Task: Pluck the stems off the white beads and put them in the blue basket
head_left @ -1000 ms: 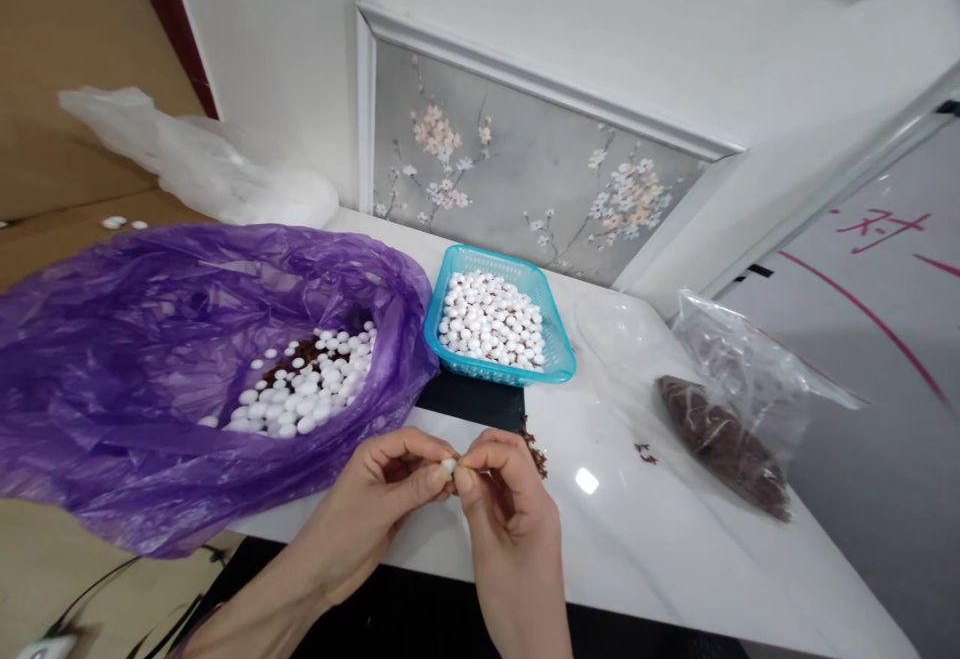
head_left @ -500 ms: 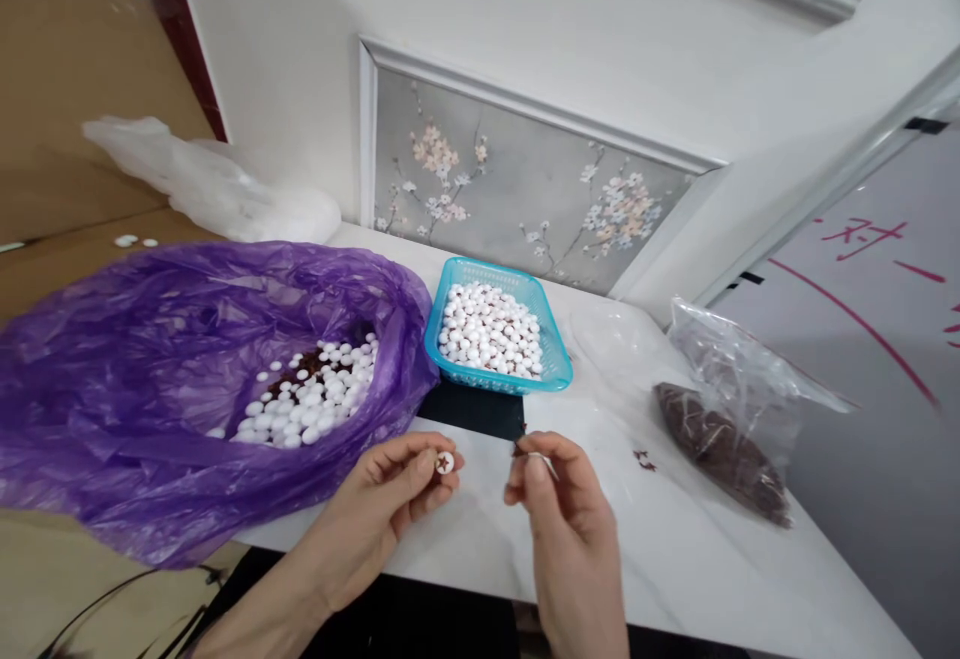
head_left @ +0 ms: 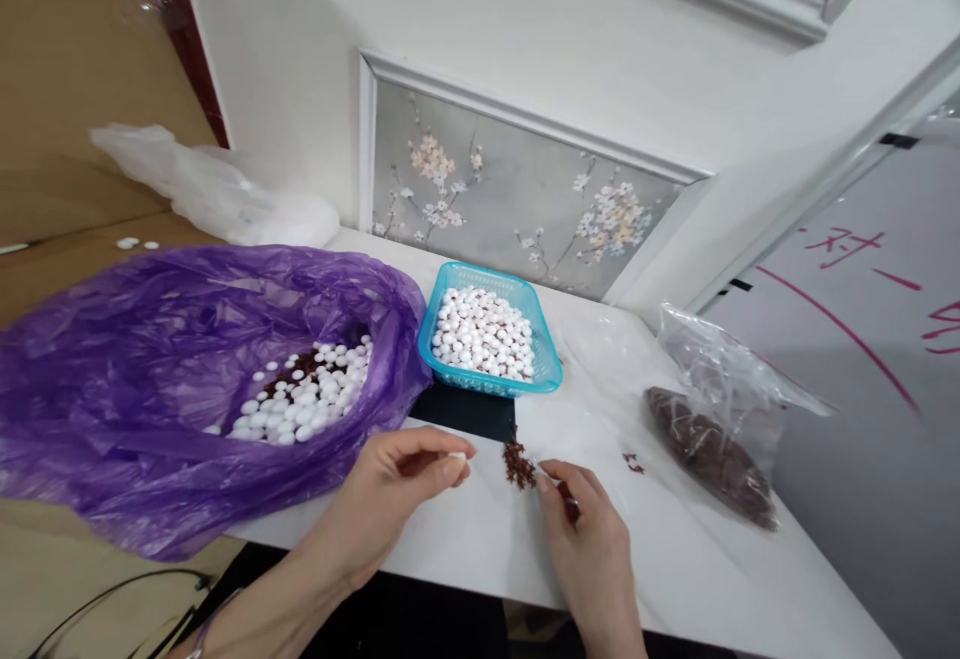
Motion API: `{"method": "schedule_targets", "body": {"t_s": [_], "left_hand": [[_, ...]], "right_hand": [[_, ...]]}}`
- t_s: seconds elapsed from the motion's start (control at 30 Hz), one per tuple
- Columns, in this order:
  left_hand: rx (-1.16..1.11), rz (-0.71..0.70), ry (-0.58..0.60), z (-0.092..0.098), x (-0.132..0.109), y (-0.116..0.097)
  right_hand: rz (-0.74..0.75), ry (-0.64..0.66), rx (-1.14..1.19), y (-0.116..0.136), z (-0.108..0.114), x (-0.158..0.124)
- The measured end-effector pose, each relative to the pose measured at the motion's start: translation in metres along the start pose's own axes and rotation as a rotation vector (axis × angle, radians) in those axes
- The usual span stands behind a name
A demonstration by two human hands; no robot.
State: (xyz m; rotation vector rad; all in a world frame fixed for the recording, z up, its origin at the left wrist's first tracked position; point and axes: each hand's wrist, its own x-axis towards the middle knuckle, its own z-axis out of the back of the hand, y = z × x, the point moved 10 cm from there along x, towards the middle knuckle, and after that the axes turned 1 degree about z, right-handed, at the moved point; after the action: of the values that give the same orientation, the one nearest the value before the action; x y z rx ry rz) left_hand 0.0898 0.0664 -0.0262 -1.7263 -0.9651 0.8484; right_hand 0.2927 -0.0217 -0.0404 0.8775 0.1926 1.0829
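Note:
My left hand (head_left: 409,479) is closed, its thumb and fingertips pinching a small white round piece (head_left: 459,457) over the table. To its right, my right hand (head_left: 589,529) is also closed, with its fingertips at the right edge of a little heap of brown star-shaped pieces (head_left: 517,464). What its fingers hold is mostly hidden; a bit of brown shows between them. Behind the hands stands a turquoise basket (head_left: 551,379) filled with white round pieces (head_left: 484,334), with brown bits among them. A black flat object (head_left: 465,411) lies just in front of the basket.
At the left spreads an open purple plastic bag (head_left: 150,339) holding white pieces and brown bits. A clear bag of brown pieces (head_left: 709,454) lies at the right, near a few loose brown stars (head_left: 634,463). A framed flower picture (head_left: 510,179) leans against the wall.
My right hand has moved down and right to the brown heap, which it hid before. The white piece in my left hand, earlier showing a brown star, is now turned edge-on.

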Motion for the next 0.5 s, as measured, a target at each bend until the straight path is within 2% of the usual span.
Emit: {"method": "schedule_targets", "body": {"t_s": [0.07,0.17,0.2,0.3,0.37,0.43,0.5], "left_hand": [[0.162,-0.142,-0.044,-0.007,0.013,-0.026],[0.501,-0.467,-0.181,-0.018,0.036,-0.074],[0.555,-0.501,-0.199,-0.022,0.047,-0.08],[0.695,-0.529,-0.207,-0.026,0.069,-0.088],[0.8,-0.527,-0.199,-0.024,0.071,-0.092],[0.911,-0.514,-0.199,-0.014,0.065,-0.1],[1.023,-0.482,-0.205,0.005,0.055,-0.109]], "right_hand": [[0.007,-0.001,-0.062,-0.001,-0.003,0.0],[0.027,-0.026,-0.149,-0.005,-0.006,-0.002],[0.034,-0.037,-0.17,-0.007,-0.008,-0.003],[0.036,-0.069,-0.201,-0.01,-0.009,-0.006],[0.027,-0.089,-0.194,-0.01,-0.008,-0.008],[0.01,-0.098,-0.192,-0.007,-0.007,-0.009],[-0.013,-0.108,-0.203,-0.004,-0.004,-0.01]]}}
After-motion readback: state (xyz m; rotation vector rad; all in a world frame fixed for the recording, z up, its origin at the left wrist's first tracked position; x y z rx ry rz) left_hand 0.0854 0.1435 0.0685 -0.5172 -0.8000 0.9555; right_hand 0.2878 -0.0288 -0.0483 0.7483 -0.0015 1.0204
